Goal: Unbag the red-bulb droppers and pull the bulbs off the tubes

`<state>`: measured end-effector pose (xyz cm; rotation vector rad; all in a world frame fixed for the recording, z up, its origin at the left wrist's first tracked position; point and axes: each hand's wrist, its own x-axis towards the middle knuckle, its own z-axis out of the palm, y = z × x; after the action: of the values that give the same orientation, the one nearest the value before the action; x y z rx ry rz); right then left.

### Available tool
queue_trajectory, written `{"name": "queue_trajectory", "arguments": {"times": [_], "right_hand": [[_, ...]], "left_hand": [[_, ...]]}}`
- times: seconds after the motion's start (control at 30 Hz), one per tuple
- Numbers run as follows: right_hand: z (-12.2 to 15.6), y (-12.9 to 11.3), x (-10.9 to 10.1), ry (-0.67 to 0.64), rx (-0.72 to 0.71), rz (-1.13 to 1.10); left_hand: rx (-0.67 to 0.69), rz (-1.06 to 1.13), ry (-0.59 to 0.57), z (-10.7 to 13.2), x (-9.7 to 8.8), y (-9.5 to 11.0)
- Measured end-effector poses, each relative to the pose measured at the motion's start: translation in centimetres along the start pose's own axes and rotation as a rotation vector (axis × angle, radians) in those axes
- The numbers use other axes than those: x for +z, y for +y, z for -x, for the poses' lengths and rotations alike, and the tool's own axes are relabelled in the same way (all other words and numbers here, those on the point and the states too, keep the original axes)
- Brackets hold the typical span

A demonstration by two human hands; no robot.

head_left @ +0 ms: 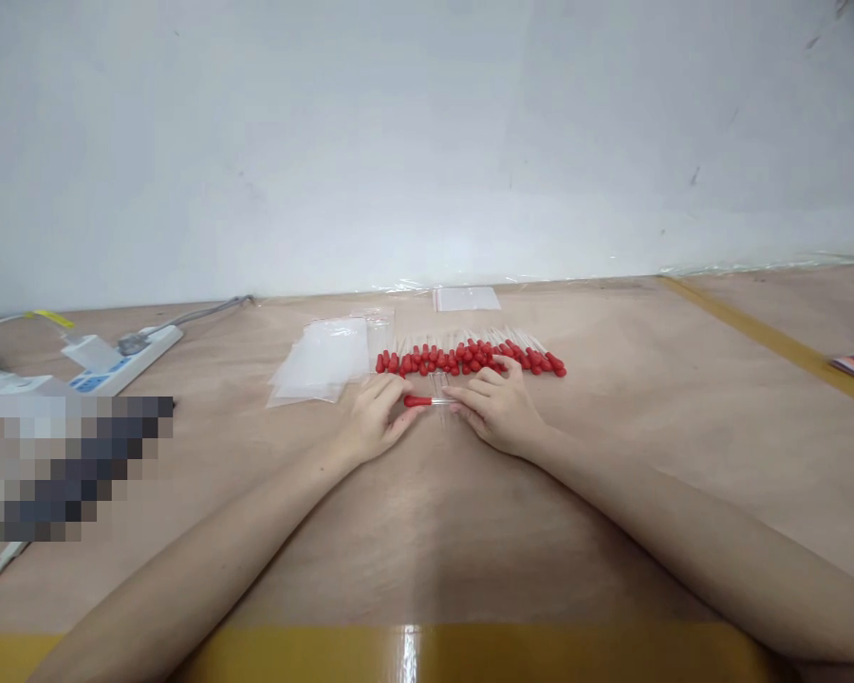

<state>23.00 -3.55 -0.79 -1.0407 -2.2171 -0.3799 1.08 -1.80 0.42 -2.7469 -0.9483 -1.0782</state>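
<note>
A pale, faintly scuffed wall (427, 142) rose behind the counter (647, 455), evenly lit; the counter was covered in tan paper; a yellow tape band (541, 655) ran along its near edge, another yellow strip (769, 341) slanted at the right; a white power strip (124, 360) and grey cable (206, 310) lay at the left.

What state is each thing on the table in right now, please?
single dropper: level, held at both ends.
left hand: fingertips pinching its red bulb.
right hand: fingertips on its clear tube end.
row of droppers: lying side by side.
stack of bags: flat, empty.
power strip: one plug in.
</note>
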Motion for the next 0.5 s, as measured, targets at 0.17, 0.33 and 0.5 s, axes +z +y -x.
{"name": "queue_trajectory", "arguments": {"times": [0.17, 0.33, 0.5], "right_hand": [[0.0, -0.3, 0.1, -0.045, -0.067, -0.035], [0.2, -0.3, -0.1, -0.018, -0.139, -0.053], [0.6, -0.1, -0.5, -0.003, -0.140, -0.048]], "left_hand": [[0.052, 0.043, -0.082, -0.3, 0.6, 0.7], [0.044, 0.032, -0.162, 0.1, 1.1, 0.7], [0.064, 0.008, -0.194, 0.3, 0.6, 0.7]]}}
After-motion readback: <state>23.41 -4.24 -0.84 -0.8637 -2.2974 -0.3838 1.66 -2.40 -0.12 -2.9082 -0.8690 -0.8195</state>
